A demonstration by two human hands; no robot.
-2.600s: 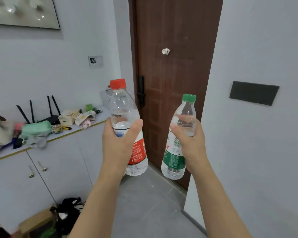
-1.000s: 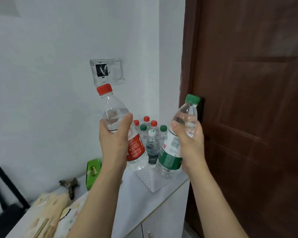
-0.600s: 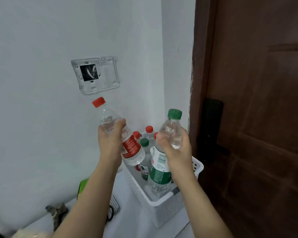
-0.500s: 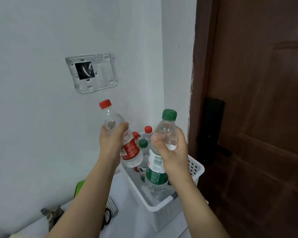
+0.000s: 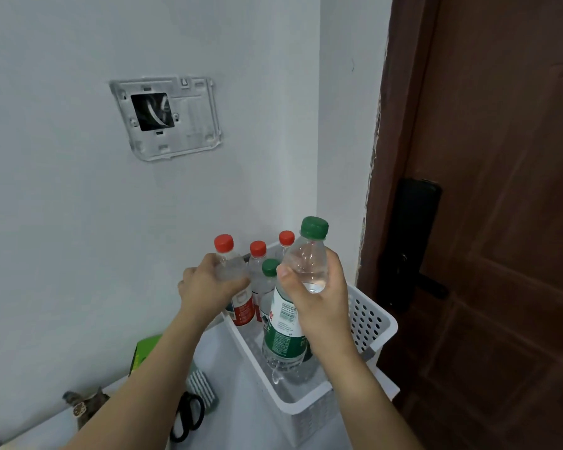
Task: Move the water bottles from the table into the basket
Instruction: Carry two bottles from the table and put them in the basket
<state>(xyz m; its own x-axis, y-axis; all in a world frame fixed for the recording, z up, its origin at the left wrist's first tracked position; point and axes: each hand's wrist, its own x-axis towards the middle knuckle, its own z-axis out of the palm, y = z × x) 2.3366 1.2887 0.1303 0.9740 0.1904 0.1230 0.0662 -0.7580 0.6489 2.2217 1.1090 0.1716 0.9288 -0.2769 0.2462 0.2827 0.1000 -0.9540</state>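
Both bottles now down inside the basket

My right hand [image 5: 319, 297] grips the green-capped bottle [image 5: 286, 323] at frame centre, its base now low inside the white basket [image 5: 368, 319]; a moment ago it hung above. Beyond, my left hand [image 5: 208, 287] holds the red-capped bottle [image 5: 233, 280] beside three standing bottles. Label print too small to read.

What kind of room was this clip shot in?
Probably a home entryway: a brown door with a black lock handle, a white cabinet top holding scissors and a basket.
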